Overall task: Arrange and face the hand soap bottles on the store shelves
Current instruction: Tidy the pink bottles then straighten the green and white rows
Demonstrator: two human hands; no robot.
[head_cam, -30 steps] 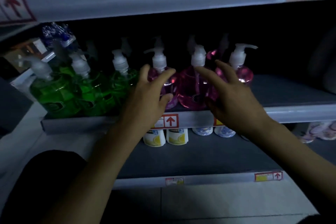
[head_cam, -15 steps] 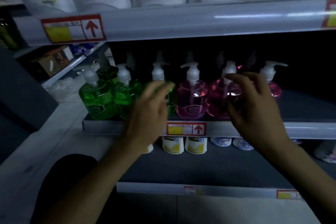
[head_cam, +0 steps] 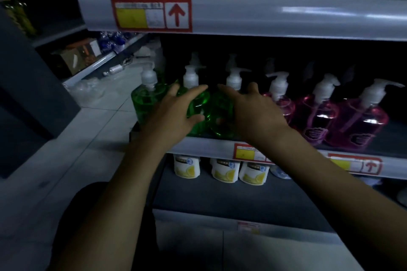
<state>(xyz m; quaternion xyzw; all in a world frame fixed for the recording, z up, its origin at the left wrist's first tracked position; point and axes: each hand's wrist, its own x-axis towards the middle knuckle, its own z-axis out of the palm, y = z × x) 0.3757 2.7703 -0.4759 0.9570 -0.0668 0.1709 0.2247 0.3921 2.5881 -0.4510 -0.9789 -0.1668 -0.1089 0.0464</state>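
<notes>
Left hand (head_cam: 176, 114), right hand (head_cam: 253, 112): fingers spread, unclosed, over green bottles (head_cam: 198, 105) near shelf edge (head_cam: 209, 145).

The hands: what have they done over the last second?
Both hands slid left along the row, from the pink bottles to the green bottles. The left hand and right hand now reach there with fingers spread, gripping nothing. The bottles stayed standing.

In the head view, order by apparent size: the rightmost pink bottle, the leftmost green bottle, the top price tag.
1. Top price tag, nearer the camera.
2. Pink bottle.
3. Green bottle, partly hidden, so unsure.
</notes>
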